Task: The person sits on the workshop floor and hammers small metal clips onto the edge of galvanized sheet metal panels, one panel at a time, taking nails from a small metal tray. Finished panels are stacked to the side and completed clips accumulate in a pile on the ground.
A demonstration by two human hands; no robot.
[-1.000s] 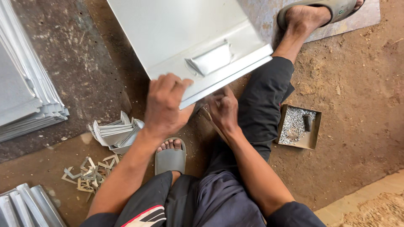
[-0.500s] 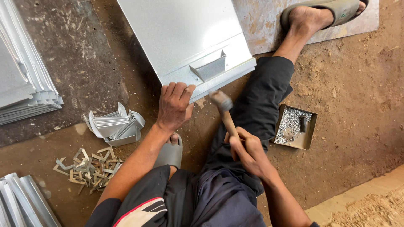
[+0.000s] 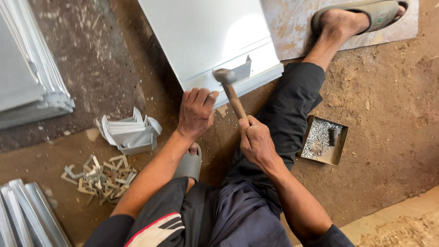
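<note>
Dirt floor [image 3: 388, 151] under you: your left hand [image 3: 195, 112] presses flat, fingers open, on the metal sheet [image 3: 206, 36] edge; your right hand [image 3: 256, 142] is closed around the hammer [image 3: 231, 89]. Strike the bracket [image 3: 242, 71] squarely, clear of your fingers.

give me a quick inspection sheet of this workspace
surface: bare dirt floor, dusty, with a flat slab under the raised foot
job's things: hammer with its head at a small bracket on the white metal panel
clutter: folded metal pieces, pile of small clips, tray of small fasteners
grippers: left hand pressing on the panel edge; right hand gripping the hammer handle
cables: nothing seen
surroundings: stacked metal sheets at left, more strips at bottom left
</note>
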